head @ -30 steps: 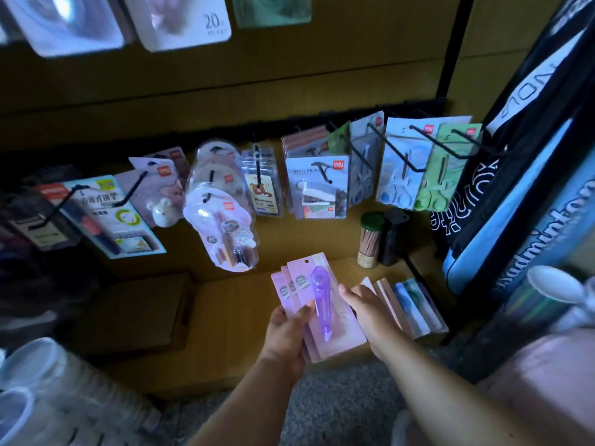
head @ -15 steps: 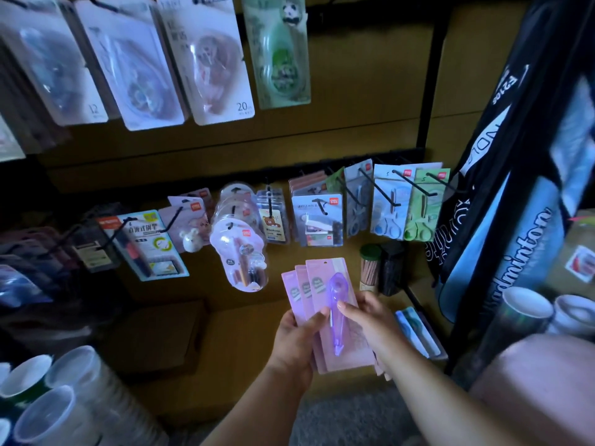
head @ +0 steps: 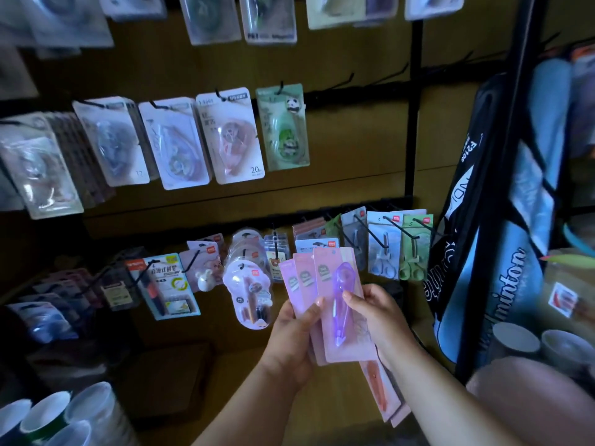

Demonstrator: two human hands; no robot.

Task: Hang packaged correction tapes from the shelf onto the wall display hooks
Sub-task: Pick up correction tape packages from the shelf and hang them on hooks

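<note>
A fanned stack of pink carded correction tapes (head: 322,275), each with a purple pen-shaped dispenser, is held up in front of the lower hook row. My left hand (head: 291,336) grips the stack's left edge, thumb across the cards. My right hand (head: 375,312) holds the front pack from the right, thumb on its blister. More packs with orange dispensers (head: 381,394) hang below my right wrist; I cannot tell which hand holds them. Empty black wall hooks (head: 341,83) jut out right of the panda pack (head: 285,130).
Packaged tapes fill the upper hook row (head: 180,143). Scissors packs (head: 399,246) and other stationery hang on the lower row. A black upright post (head: 413,107) borders the panel. Badminton bags (head: 492,239) hang at right. Paper cups (head: 48,420) stand at lower left, a wooden shelf (head: 199,365) below.
Both hands have lifted the pink stack up from the shelf toward the wall. My view has tilted upward, bringing the upper hook rows into sight.
</note>
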